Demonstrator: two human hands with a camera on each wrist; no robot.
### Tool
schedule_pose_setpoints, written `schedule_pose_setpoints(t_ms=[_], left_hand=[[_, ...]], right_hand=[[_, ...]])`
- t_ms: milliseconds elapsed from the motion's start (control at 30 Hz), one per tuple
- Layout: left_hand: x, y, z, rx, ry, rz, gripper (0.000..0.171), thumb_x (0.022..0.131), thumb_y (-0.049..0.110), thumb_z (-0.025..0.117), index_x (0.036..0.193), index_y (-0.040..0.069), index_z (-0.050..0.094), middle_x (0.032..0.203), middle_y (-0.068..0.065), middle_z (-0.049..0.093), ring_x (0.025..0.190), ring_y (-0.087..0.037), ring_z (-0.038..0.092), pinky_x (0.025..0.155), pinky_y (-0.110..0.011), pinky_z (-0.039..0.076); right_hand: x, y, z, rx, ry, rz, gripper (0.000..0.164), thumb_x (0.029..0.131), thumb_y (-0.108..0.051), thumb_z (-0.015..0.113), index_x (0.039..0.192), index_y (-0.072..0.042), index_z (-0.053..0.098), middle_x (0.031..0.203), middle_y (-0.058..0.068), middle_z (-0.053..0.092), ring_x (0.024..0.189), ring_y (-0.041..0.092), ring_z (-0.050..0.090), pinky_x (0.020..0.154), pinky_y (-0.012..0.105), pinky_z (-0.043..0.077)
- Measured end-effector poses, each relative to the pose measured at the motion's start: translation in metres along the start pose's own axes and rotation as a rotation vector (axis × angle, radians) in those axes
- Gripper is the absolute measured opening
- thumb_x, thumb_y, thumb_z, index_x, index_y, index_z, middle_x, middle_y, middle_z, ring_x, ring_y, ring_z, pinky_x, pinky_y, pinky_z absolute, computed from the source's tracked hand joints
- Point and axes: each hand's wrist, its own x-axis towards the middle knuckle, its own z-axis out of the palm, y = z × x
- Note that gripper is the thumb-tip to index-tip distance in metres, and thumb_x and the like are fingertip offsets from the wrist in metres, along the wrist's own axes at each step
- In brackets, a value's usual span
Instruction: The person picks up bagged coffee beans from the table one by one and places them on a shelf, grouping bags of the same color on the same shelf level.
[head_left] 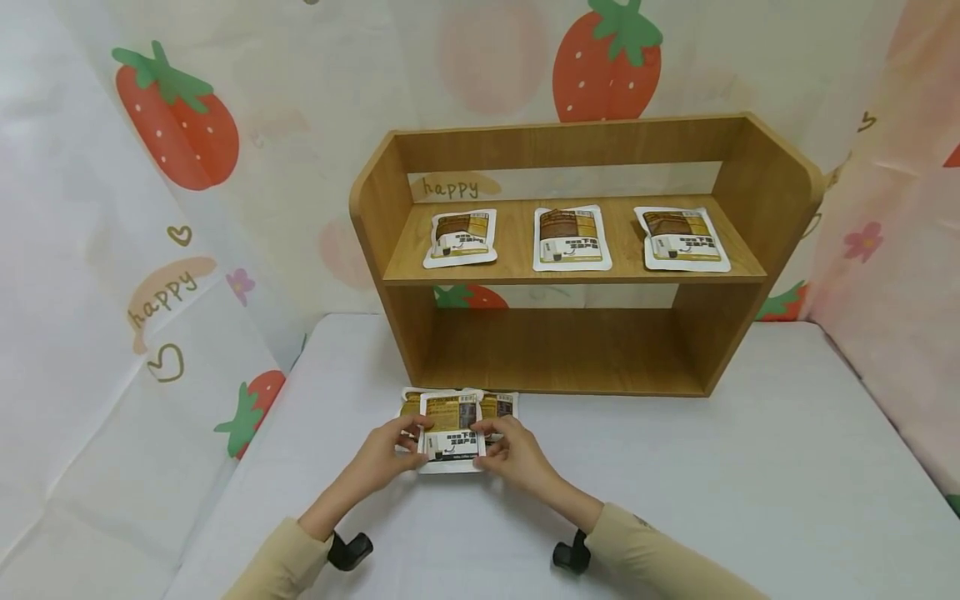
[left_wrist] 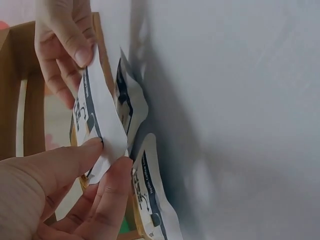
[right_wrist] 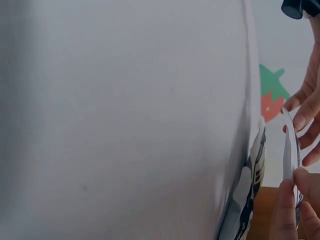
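Note:
A flat coffee pouch (head_left: pixel 452 417), white with a gold and brown printed panel, is held up between both hands over the near side of the shelf. My left hand (head_left: pixel 384 456) pinches its left edge between thumb and fingers, and my right hand (head_left: pixel 521 454) pinches the right edge. In the left wrist view the held pouch (left_wrist: pixel 107 117) appears tilted, its white lower margin facing the camera. Two more such pouches lie behind it on the table, a left pouch (head_left: pixel 409 403) and a right pouch (head_left: pixel 504 406), both partly hidden by the held one.
A two-tier wooden shelf (head_left: pixel 562 393) stands at the back of the white table (head_left: pixel 712 492). Its upper board carries a left pouch (head_left: pixel 462 239), a middle pouch (head_left: pixel 572 239) and a right pouch (head_left: pixel 682 240). Strawberry-print cloth (head_left: pixel 315 108) hangs behind and at the sides.

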Motion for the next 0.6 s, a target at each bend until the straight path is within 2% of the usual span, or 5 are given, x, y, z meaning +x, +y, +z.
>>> schedule_pose_setpoints(t_ms=[267, 433, 600], left_hand=[[0.012, -0.002, 0.000, -0.015, 0.040, 0.050, 0.043, 0.074, -0.004, 0.073, 0.114, 0.001, 0.058, 0.100, -0.015, 0.061, 0.077, -0.019, 0.062, 0.066, -0.025, 0.051], [0.022, 0.000, 0.000, 0.000, 0.064, 0.024, 0.045, 0.075, -0.003, 0.072, 0.117, 0.003, 0.059, 0.104, -0.013, 0.062, 0.080, -0.019, 0.062, 0.065, -0.023, 0.050], [0.032, 0.003, 0.002, 0.014, 0.083, 0.003, 0.046, 0.076, -0.003, 0.071, 0.119, 0.002, 0.058, 0.107, -0.014, 0.062, 0.085, -0.022, 0.062, 0.068, -0.027, 0.053]], right_hand=[[0.009, -0.001, -0.005, -0.030, 0.044, -0.019, 0.041, 0.075, 0.000, 0.073, 0.113, -0.004, 0.060, 0.108, 0.014, 0.053, 0.075, 0.012, 0.058, 0.061, 0.017, 0.051], [0.017, 0.000, -0.009, -0.091, 0.064, -0.036, 0.041, 0.076, -0.001, 0.073, 0.115, -0.004, 0.060, 0.104, 0.015, 0.053, 0.073, 0.011, 0.057, 0.060, 0.017, 0.049], [0.024, 0.002, -0.013, -0.144, 0.077, -0.046, 0.040, 0.079, -0.003, 0.072, 0.117, -0.004, 0.059, 0.102, 0.013, 0.054, 0.073, 0.011, 0.057, 0.061, 0.018, 0.049]])
